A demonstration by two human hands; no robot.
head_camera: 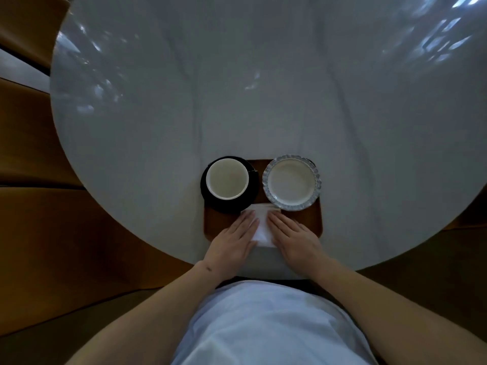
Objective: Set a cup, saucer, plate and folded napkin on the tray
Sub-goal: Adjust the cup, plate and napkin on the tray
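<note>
A brown wooden tray [308, 219] lies at the near edge of the round table. On its left part stands a white cup [227, 179] on a black saucer [210, 201]. A white plate with a scalloped blue-grey rim [292, 182] sits on the tray's right part. A white folded napkin [262, 225] lies at the front middle of the tray. My left hand [233, 239] rests flat on the napkin's left side with straight fingers. My right hand [293, 237] rests flat on its right side. Both hands cover the napkin's outer edges.
The round table [263, 88] is covered with a pale glossy cloth that reflects window light. Brown wooden flooring [39, 219] surrounds it. My white-clothed body [268, 325] fills the bottom of the view.
</note>
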